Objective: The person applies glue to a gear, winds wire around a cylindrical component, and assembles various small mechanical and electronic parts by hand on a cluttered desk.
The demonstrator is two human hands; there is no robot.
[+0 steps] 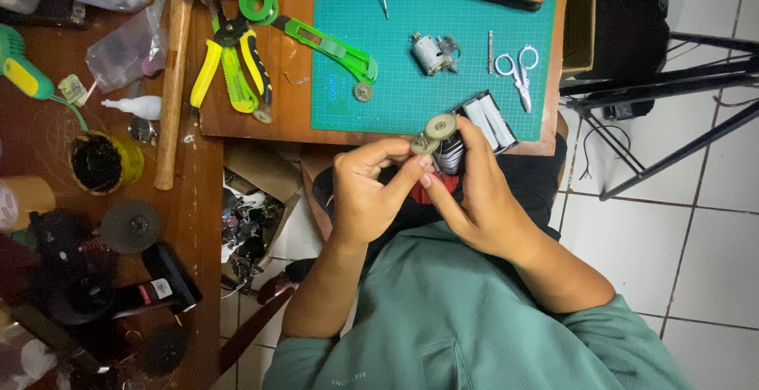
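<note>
The green cutting mat (427, 58) covers the far part of the wooden table (237, 121). Left of the mat lie a hammer (172, 82), yellow-handled pliers (231, 62) and a green utility knife (328, 45). On the mat rest a small motor (432, 52) and small scissors (518, 70). Just below the mat's near edge, the left hand (371, 192) is curled, its thumb and fingertips pinched on a pair of grey gears (433, 133). The right hand (482, 196) is closed around a small dark assembly (451, 155) carrying those gears, touching the left hand's fingertips.
</note>
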